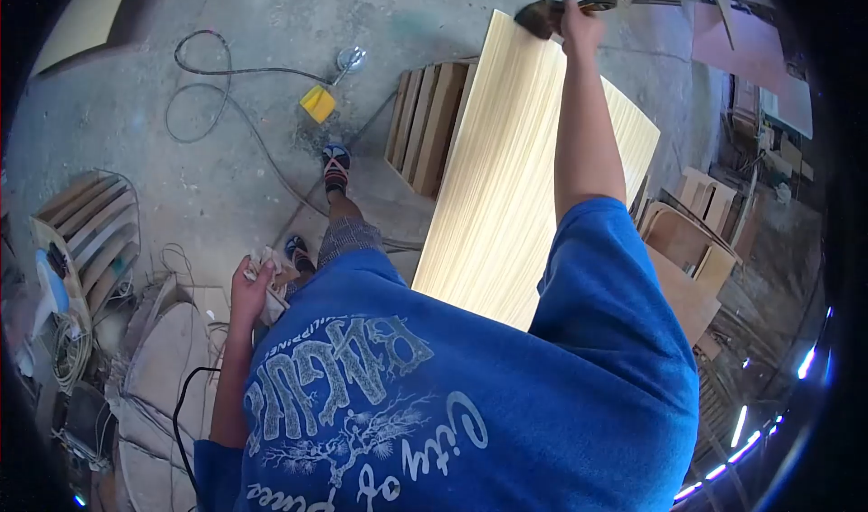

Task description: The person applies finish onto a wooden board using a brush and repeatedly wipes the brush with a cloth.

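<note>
My right hand [580, 31] grips the handle of a wide brush [535, 20] with dark bristles. The bristles rest on or just over the far edge of a pale wood-grain panel [493, 168]; contact cannot be made out. Stretching away in front of me, the panel lies below my outstretched right arm, and its near end is hidden by my blue shirt. Low at my left side, my left hand [246, 290] is closed around a crumpled whitish rag [266, 264]. Slatted wooden pieces [425, 123] stand beside the panel's left edge.
On the concrete floor lie a looping dark hose [262, 155], a yellow block-like item [317, 104] and a silver-coloured tool [351, 59]. Curved slatted wood [95, 232] stands at the left. Boards and wooden frames [692, 250] are stacked at the right.
</note>
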The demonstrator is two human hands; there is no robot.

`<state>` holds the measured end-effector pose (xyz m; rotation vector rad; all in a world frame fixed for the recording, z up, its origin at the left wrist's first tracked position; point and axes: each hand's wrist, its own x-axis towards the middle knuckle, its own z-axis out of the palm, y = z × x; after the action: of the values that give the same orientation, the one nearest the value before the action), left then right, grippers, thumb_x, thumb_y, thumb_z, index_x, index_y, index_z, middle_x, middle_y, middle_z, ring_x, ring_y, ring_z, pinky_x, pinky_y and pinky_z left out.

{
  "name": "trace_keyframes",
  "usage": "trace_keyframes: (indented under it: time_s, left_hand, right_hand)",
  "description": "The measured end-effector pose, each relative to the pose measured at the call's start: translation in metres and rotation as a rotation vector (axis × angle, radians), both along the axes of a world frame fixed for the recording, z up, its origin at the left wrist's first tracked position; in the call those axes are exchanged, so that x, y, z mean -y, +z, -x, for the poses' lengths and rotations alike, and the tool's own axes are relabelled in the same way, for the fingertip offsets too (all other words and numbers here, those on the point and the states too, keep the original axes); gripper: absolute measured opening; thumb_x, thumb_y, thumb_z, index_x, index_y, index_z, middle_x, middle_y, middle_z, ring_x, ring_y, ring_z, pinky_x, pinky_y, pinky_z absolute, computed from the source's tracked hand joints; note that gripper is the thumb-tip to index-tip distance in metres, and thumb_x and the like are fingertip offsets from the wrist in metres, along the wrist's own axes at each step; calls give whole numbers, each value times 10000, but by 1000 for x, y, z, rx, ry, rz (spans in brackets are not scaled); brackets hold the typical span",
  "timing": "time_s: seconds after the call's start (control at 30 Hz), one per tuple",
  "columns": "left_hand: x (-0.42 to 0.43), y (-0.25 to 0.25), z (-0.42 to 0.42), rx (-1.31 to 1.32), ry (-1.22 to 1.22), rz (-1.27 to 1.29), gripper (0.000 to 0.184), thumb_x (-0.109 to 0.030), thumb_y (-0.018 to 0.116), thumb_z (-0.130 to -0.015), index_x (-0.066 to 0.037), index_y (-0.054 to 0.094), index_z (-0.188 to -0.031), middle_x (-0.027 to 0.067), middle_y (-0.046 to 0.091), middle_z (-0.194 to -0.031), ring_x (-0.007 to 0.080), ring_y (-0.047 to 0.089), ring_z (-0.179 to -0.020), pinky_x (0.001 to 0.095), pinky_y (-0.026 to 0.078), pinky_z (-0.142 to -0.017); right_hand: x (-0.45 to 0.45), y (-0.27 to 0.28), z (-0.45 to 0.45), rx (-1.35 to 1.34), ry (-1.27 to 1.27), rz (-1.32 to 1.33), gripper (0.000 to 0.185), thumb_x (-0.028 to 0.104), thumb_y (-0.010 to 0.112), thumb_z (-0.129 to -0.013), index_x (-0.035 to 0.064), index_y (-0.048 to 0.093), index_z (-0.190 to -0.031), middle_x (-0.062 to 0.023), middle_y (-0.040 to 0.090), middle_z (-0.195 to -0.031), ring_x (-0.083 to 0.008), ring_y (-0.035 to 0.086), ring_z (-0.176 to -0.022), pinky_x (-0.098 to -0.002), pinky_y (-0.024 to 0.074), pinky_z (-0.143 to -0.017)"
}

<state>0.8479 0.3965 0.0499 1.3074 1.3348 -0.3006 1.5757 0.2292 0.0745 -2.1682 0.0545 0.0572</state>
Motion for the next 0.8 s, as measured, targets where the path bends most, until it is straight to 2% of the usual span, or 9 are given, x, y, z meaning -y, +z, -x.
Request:
trace_keyframes:
  time_s: [0.07,0.1,0.23,0.27,0.4,0.5,0.6,0.7,0.8]
  left_hand:
    - [2,-1,3,-31,-15,-32,790,-346,744,-893,166,396,-1384,257,638,-1213,244,637,-1101,325,505,-936]
    - [3,1,2,-46,-24,-49,782,-344,743,-894,164,402,-1381,253,641,-1208,243,640,-1093,323,507,-931]
    - [2,12,-3,-11,-28,0,733,-333,729,-907,148,428,-1372,231,650,-1206,231,645,-1081,320,508,-923]
    - [2,14,0,-2,-42,2,718,-327,724,-911,143,435,-1369,223,654,-1203,226,647,-1076,320,508,-920]
    - [-6,20,16,74,-54,131,766,-352,749,-889,113,418,-1401,211,641,-1232,227,623,-1110,313,472,-968]
    - [6,-5,60,127,-97,-75,544,-289,710,-919,78,542,-1283,157,690,-1138,203,661,-1028,304,507,-895]
    - [9,12,84,158,-168,-20,515,-298,706,-919,64,563,-1256,151,692,-1140,206,658,-1038,309,500,-908]
    - [9,-8,143,284,-257,2,555,-320,706,-914,78,549,-1268,164,689,-1149,210,657,-1049,321,496,-925]
    - [14,-38,212,259,-290,-135,565,-333,711,-906,78,554,-1262,174,689,-1143,213,660,-1047,323,495,-924]
  right_hand:
    - [-5,1,6,14,49,-375,275,172,645,-886,-55,631,-1040,-162,694,-877,-234,693,-641,-338,571,-572]
    - [-5,-2,11,17,67,-426,237,105,629,-915,-57,596,-1085,-167,684,-888,-243,693,-673,-336,587,-613]
    - [7,-29,73,79,70,-669,250,111,631,-938,-42,566,-1125,-162,664,-932,-217,680,-781,-329,588,-689]
    - [18,-38,93,100,48,-628,241,146,631,-948,-26,593,-1112,-139,658,-980,-206,662,-864,-327,570,-765]
    - [76,-72,169,181,53,-379,268,165,647,-946,-17,615,-1140,-136,657,-1017,-224,677,-845,-344,578,-785]
    - [123,-68,262,116,80,-293,295,176,628,-962,-53,609,-1146,-150,689,-965,-214,689,-841,-345,577,-799]
    - [167,-57,371,-7,-13,-315,306,179,631,-964,-55,605,-1159,-147,682,-977,-215,689,-847,-346,580,-797]
    - [216,-58,475,-50,-57,-341,320,177,642,-955,-50,602,-1177,-147,680,-968,-213,692,-849,-339,581,-795]
    - [262,-64,565,-101,-73,-304,314,170,628,-955,-33,598,-1193,-131,690,-941,-188,685,-803,-298,562,-740]
